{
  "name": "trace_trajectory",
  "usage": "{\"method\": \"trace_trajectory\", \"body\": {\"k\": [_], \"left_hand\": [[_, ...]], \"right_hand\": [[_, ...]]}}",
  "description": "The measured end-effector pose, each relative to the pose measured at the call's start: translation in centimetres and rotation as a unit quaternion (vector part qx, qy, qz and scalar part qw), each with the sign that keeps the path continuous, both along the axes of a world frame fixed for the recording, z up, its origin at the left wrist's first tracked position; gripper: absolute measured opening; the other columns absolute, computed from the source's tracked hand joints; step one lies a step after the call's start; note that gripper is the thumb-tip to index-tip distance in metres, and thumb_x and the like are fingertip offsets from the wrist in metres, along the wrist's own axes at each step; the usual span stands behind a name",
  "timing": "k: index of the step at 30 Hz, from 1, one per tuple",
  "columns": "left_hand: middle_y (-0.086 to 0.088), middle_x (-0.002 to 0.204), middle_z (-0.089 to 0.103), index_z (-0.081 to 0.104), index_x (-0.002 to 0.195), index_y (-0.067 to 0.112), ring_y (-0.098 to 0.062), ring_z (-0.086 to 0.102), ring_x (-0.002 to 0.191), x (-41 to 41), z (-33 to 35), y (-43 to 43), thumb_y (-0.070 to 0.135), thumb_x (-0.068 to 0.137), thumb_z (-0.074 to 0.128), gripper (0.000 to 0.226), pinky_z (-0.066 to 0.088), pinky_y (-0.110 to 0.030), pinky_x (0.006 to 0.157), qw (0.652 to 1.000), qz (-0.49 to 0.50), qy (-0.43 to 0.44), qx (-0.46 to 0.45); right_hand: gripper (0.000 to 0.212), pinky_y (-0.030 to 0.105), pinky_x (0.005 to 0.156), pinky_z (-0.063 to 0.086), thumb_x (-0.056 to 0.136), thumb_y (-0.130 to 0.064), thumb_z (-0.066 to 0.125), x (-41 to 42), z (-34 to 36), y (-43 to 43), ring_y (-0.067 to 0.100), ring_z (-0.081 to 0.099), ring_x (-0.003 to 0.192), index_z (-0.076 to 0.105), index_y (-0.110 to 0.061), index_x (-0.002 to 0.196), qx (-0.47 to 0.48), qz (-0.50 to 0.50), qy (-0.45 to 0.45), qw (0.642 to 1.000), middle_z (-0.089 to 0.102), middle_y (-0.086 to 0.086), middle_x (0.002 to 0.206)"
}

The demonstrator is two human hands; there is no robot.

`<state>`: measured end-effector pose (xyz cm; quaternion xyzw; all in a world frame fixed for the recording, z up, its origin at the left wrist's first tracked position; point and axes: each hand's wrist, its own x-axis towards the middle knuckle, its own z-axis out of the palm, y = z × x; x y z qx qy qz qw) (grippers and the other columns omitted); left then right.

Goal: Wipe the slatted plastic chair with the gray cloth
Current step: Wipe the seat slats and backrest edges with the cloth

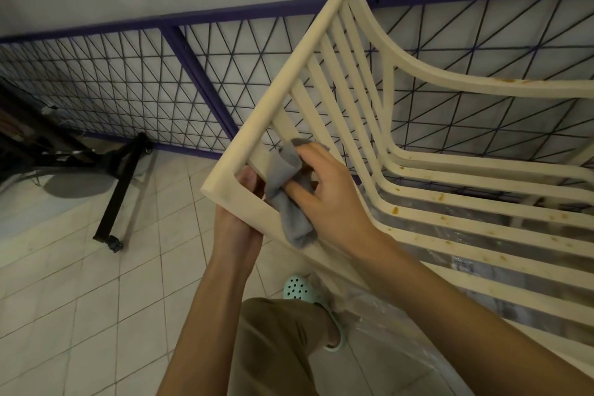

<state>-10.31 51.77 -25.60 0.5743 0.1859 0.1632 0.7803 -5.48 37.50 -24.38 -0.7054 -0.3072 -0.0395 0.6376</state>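
On the left, a black wheeled stand (112, 196) sits on the pale tiled floor (80, 299) before a purple-framed wire mesh railing (128, 80). At centre, the person's left hand (238, 219) curls its fingers round the near corner of the cream slatted plastic chair (283, 82) at its backrest frame, and just beside it the right hand (328, 193) grips the bunched gray cloth (289, 202), pressing it against the nearest back slat while the cloth's tail hangs over the frame. The chair stretches off to the right, its seat slats spotted with orange-brown stains (394, 210), above clear plastic sheeting (385, 347), with a mint-green clog (297, 288) below the hands.
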Motion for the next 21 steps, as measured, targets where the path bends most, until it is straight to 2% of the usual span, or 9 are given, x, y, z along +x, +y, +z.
{"method": "trace_trajectory", "body": {"k": [2,3,5,6,9,11,14,17,21], "left_hand": [[0.003,0.065,0.058,0.05,0.082,0.008,-0.006,0.059,0.06,0.6,-0.7,0.6,0.009,0.094,0.054,0.012,0.049,-0.032,0.063,1.0,0.007,0.028,0.011],[0.004,0.069,0.063,0.053,0.084,0.007,-0.007,0.063,0.065,0.6,-0.7,0.5,0.011,0.097,0.051,0.013,0.052,-0.036,0.068,0.999,0.014,0.046,-0.013],[0.003,0.092,0.068,0.059,0.102,0.013,-0.011,0.067,0.084,0.3,-0.4,0.0,0.019,0.102,0.041,0.02,0.056,-0.035,0.081,0.995,0.02,0.06,-0.073],[0.003,0.096,0.068,0.059,0.106,0.014,-0.011,0.067,0.088,0.0,-0.3,-0.3,0.023,0.102,0.041,0.021,0.057,-0.031,0.08,0.995,0.019,0.057,-0.082],[0.007,0.077,0.066,0.057,0.095,0.012,-0.005,0.065,0.072,0.0,-0.1,-0.2,0.037,0.088,0.065,0.028,0.054,-0.021,0.063,0.999,0.009,0.032,-0.021],[0.001,0.077,0.061,0.056,0.096,0.01,-0.009,0.06,0.07,-0.3,0.1,-0.6,0.025,0.095,0.055,0.015,0.052,-0.022,0.059,1.0,-0.001,-0.004,-0.023],[-0.002,0.086,0.061,0.057,0.103,0.01,-0.011,0.061,0.075,-0.8,0.3,-1.6,0.016,0.1,0.043,0.015,0.05,-0.024,0.062,0.999,-0.012,-0.032,-0.032],[0.003,0.071,0.059,0.058,0.087,0.015,-0.008,0.058,0.064,-0.8,0.4,-1.5,0.015,0.1,0.043,0.02,0.05,-0.022,0.056,0.998,-0.007,-0.035,-0.045],[0.002,0.057,0.058,0.049,0.079,0.009,-0.013,0.056,0.061,0.1,0.3,-1.4,0.01,0.102,0.035,0.027,0.05,-0.021,0.049,0.999,0.019,0.007,-0.041]], "right_hand": [[0.024,0.016,0.088,0.044,0.088,-0.004,0.065,0.0,1.4,0.8,0.013,0.056,0.102,0.063,-0.005,0.112,0.017,-0.019,-0.025,0.999,0.058,0.007,0.11],[0.023,0.019,0.087,0.045,0.088,-0.005,0.065,0.0,2.0,1.2,0.013,0.057,0.1,0.063,-0.004,0.111,0.025,-0.025,-0.032,0.999,0.058,0.008,0.11],[0.022,0.023,0.087,0.047,0.089,-0.006,0.065,-0.1,2.5,1.5,0.014,0.057,0.099,0.063,-0.003,0.111,0.033,-0.022,-0.037,0.999,0.058,0.009,0.11],[0.022,0.024,0.086,0.048,0.089,-0.006,0.064,-0.1,2.3,1.5,0.014,0.057,0.099,0.063,-0.003,0.111,0.031,-0.017,-0.037,0.999,0.058,0.01,0.11],[0.02,0.016,0.083,0.044,0.091,-0.007,0.06,-0.2,0.8,0.8,0.009,0.055,0.097,0.061,-0.004,0.11,0.007,-0.002,-0.036,0.999,0.057,0.009,0.109],[0.019,0.009,0.082,0.039,0.091,-0.005,0.06,-0.3,-0.5,0.0,0.002,0.052,0.096,0.06,-0.005,0.109,-0.019,0.009,-0.019,1.0,0.056,0.007,0.109],[0.021,0.007,0.082,0.037,0.09,-0.001,0.059,-0.5,-1.3,-0.6,-0.006,0.05,0.095,0.059,-0.007,0.11,-0.043,0.018,0.012,0.999,0.054,0.002,0.108],[0.024,0.006,0.083,0.036,0.089,-0.002,0.059,-0.4,-0.4,-0.2,0.002,0.049,0.098,0.057,-0.007,0.113,-0.047,0.002,0.006,0.999,0.053,-0.002,0.109],[0.027,0.02,0.089,0.044,0.091,-0.005,0.059,-0.4,1.8,1.1,0.012,0.054,0.105,0.056,-0.007,0.118,-0.013,-0.007,-0.015,1.0,0.055,0.003,0.113]]}}
